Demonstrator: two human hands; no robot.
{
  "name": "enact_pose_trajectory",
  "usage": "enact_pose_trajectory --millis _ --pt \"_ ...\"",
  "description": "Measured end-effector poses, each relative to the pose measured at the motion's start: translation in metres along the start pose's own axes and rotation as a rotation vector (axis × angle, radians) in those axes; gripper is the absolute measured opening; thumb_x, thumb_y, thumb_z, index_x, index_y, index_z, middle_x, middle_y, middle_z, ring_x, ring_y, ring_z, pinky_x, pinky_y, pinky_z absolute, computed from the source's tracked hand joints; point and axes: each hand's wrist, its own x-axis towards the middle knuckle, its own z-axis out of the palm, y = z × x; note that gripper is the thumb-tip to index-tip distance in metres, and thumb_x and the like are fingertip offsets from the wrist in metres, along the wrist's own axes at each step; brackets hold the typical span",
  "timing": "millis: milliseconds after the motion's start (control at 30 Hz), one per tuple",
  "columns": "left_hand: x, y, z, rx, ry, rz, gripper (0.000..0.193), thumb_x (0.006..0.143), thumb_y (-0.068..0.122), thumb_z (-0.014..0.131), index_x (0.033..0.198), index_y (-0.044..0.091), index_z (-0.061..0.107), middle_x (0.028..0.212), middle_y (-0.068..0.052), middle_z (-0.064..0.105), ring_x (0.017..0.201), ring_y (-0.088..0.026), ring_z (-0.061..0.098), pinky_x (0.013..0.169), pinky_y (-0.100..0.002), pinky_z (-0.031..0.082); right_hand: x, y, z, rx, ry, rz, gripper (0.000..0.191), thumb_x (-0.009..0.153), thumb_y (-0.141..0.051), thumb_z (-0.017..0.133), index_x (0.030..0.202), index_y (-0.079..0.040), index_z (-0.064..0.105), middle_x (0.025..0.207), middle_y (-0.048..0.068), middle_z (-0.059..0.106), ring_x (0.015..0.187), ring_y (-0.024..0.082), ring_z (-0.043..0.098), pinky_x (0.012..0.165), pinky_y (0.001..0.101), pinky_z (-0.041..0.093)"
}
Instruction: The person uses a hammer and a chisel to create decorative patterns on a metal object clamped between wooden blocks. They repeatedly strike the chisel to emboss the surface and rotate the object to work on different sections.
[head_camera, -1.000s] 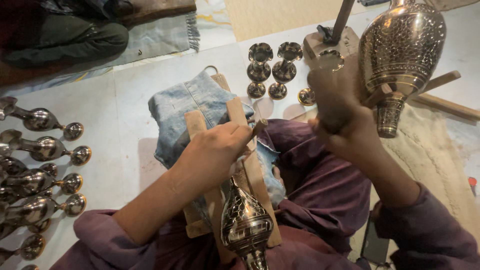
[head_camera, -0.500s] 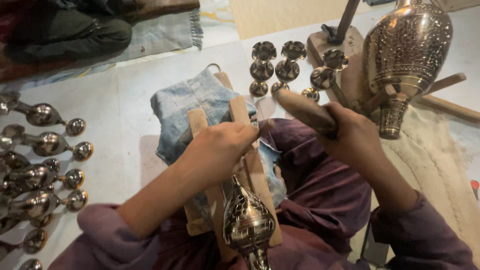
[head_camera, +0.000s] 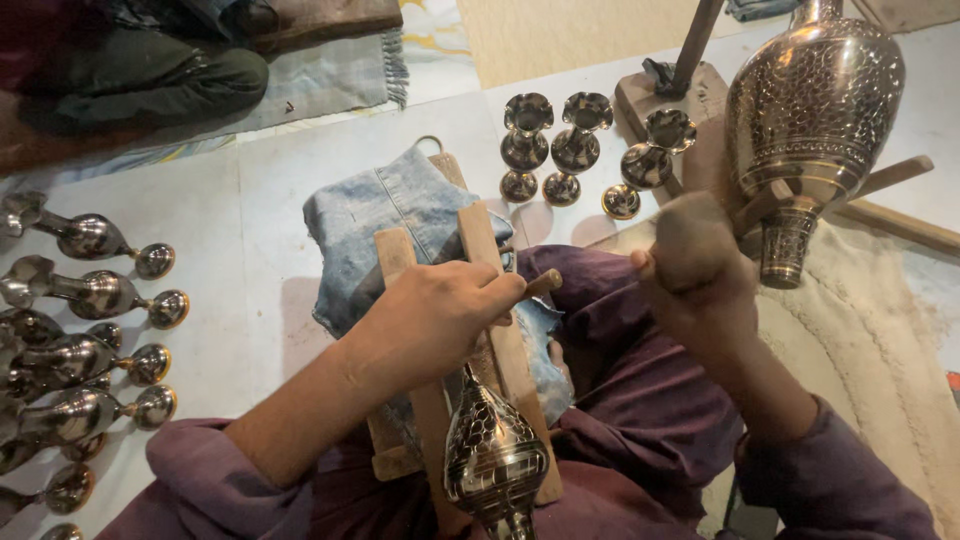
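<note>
My left hand (head_camera: 440, 310) is closed around a thin tool with a wooden butt (head_camera: 545, 283), its tip hidden against an engraved metal vase (head_camera: 493, 455) that lies between two wooden slats (head_camera: 480, 240) on my lap. Folded denim cloth (head_camera: 390, 215) pads the slats. My right hand (head_camera: 700, 280) grips a wooden mallet (head_camera: 690, 235), raised to the right of the tool's butt and apart from it.
A large engraved metal vase (head_camera: 815, 110) stands at the upper right on a cream rug (head_camera: 890, 360). Three small metal goblets (head_camera: 575, 140) stand behind the slats. Several similar goblets (head_camera: 90, 300) lie along the left. Another person's legs (head_camera: 130, 80) rest at the top left.
My right hand swung the mallet down toward the tool half a second ago and has now drawn it back up and to the right. The left hand stays put.
</note>
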Motion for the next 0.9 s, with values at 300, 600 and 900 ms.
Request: enact_pose_trajectory --millis 300,600,900 --pt "0.000 0.000 0.007 0.067 0.025 -0.030 0.017 0.083 0.004 0.069 0.098 0.006 0.061 0.080 -0.008 0.065 0.081 -0.028 0.071 0.065 -0.041 0.057 0.004 -0.016 0.000 -0.341 -0.084 -0.263 0.046 0.080 -0.019 0.082 0.121 -0.006 0.066 0.106 0.020 0.073 0.097 0.040 0.072 0.081 0.0464 0.058" --pt "-0.027 0.011 0.013 0.083 0.263 -0.023 0.025 0.082 0.002 0.068 0.105 0.000 0.060 0.088 -0.011 0.063 0.076 -0.030 0.066 0.064 -0.041 0.054 0.026 -0.027 -0.009 -0.572 -0.181 -0.306 0.041 0.074 -0.017 0.082 0.113 -0.011 0.070 0.096 0.014 0.074 0.093 0.039 0.072 0.082 0.0490 0.057" --pt "-0.028 0.014 0.014 0.079 0.310 0.035 0.025 0.089 0.007 0.070 0.110 -0.002 0.060 0.089 -0.012 0.063 0.076 -0.028 0.065 0.064 -0.041 0.054 0.044 -0.044 -0.021 -0.396 0.034 -0.655 0.046 0.072 -0.012 0.088 0.111 -0.005 0.065 0.101 0.016 0.069 0.094 0.038 0.068 0.080 0.0506 0.054"
